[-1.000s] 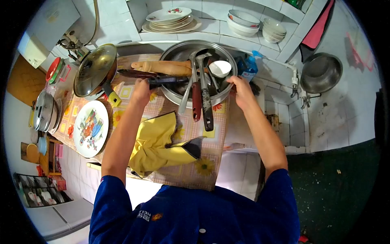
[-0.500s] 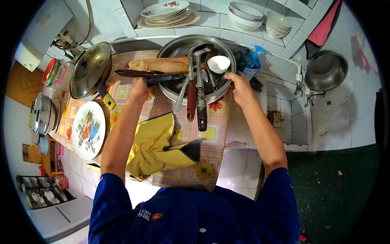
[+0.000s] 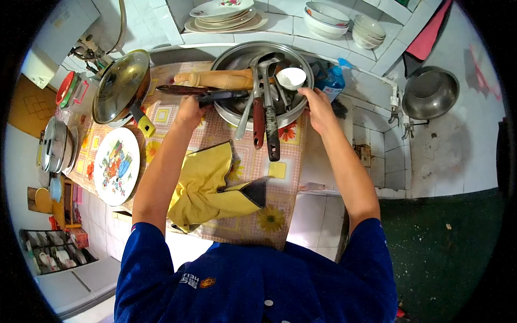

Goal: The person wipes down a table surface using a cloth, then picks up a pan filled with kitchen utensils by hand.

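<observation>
A large steel basin [image 3: 237,51] holds spatulas and ladles, wooden rolling pins [image 3: 215,79] and a small white bowl [image 3: 291,78]. A red-brown handle [image 3: 258,124] and a worn black one [image 3: 272,134] hang over its front rim. My right hand [image 3: 319,105] pinches the basin's right rim. On the left, my left hand [image 3: 190,110] is closed below the dark handles [image 3: 221,97] that jut out past the rim; its fingertips are partly hidden, and whether it grips the rim or a handle is unclear. A yellow cloth [image 3: 207,188] lies in front.
A lidded pan [image 3: 123,89] and a patterned plate [image 3: 117,166] are on the left of the table. Behind are stacked plates [image 3: 226,24] and bowls [image 3: 325,22]. A blue bottle [image 3: 332,81] stands right of the basin; a metal bowl [image 3: 430,92] is beyond the taps.
The basin and both hands have shifted slightly away from my body. The utensils inside have moved along with it, and the hands keep their places at its sides.
</observation>
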Tool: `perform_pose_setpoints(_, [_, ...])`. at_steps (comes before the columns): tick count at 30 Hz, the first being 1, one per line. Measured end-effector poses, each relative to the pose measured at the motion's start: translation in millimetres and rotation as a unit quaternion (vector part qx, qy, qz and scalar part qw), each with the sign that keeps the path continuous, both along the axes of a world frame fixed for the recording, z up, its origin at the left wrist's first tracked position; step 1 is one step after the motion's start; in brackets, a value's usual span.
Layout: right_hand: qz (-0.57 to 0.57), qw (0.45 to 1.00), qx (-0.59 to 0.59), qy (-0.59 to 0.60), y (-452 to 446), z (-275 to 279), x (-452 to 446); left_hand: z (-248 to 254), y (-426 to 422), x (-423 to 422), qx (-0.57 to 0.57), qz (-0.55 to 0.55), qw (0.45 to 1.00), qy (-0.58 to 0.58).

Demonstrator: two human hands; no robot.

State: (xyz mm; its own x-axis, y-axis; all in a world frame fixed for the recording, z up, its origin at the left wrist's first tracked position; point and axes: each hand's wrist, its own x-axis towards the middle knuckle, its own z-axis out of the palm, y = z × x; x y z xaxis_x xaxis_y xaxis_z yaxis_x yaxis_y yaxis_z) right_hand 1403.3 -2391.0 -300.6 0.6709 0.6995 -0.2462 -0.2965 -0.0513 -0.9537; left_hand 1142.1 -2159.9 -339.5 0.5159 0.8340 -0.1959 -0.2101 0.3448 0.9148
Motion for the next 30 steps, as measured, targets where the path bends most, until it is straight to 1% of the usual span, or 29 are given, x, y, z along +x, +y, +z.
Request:
perform_pose_setpoints(3, [0.003,1.000,0.005,0.000,7,-12,8,0,-3,-3,0.002,-0.013,1.000,-0.007])
perform_pose_setpoints(6, [0.012,1.000,0.021,0.005,9,-11,10,0,-3,1,0.000,-0.012,1.000,-0.027])
perform_pose_setpoints(8, [0.011,1.000,0.023,0.013,12,-7,10,-1,-1,4,-0.027,0.021,0.999,-0.028])
perform_pose_setpoints(12, [0.008,0.999,0.039,0.012,28,-19,26,4,-8,7,-0.011,0.041,0.999,-0.025])
perform_pose_setpoints(14, [0.011,0.998,0.054,0.030,29,-13,21,9,-9,10,-0.005,0.022,0.999,-0.048])
perform_pose_setpoints(15, [0.003,0.999,0.045,0.025,31,-13,22,11,-13,10,-0.017,0.052,0.998,-0.013])
perform_pose_setpoints(18, [-0.002,0.999,0.025,0.027,33,-12,27,1,-4,12,-0.028,0.058,0.997,-0.034])
perform_pose_setpoints(19, [0.000,0.998,0.037,0.047,34,-13,28,-14,8,12,-0.016,0.032,0.998,-0.061])
perform_pose_setpoints(20, [0.000,0.997,0.049,0.066,35,-13,28,-17,10,12,-0.015,0.033,0.997,-0.063])
perform_pose_setpoints(22, [-0.003,0.997,0.058,0.059,40,-19,30,-17,11,15,-0.016,0.031,0.999,-0.038])
perform_pose_setpoints(23, [-0.014,0.997,0.056,0.042,45,-28,35,-3,-3,16,-0.008,0.062,0.998,-0.022])
perform_pose_setpoints(24, [-0.025,0.998,0.052,0.027,47,-37,41,-1,-4,15,-0.007,0.064,0.998,-0.023])
perform_pose_setpoints(27, [-0.050,0.998,0.038,0.024,37,-27,32,-13,7,6,-0.015,0.040,0.998,0.036])
perform_pose_setpoints(28, [-0.045,0.997,0.062,-0.002,33,-32,36,-3,-1,-2,-0.017,0.046,0.998,0.039])
perform_pose_setpoints(30, [-0.109,0.992,0.064,0.013,2,3,6,28,-33,-31,-0.014,0.052,0.994,0.097])
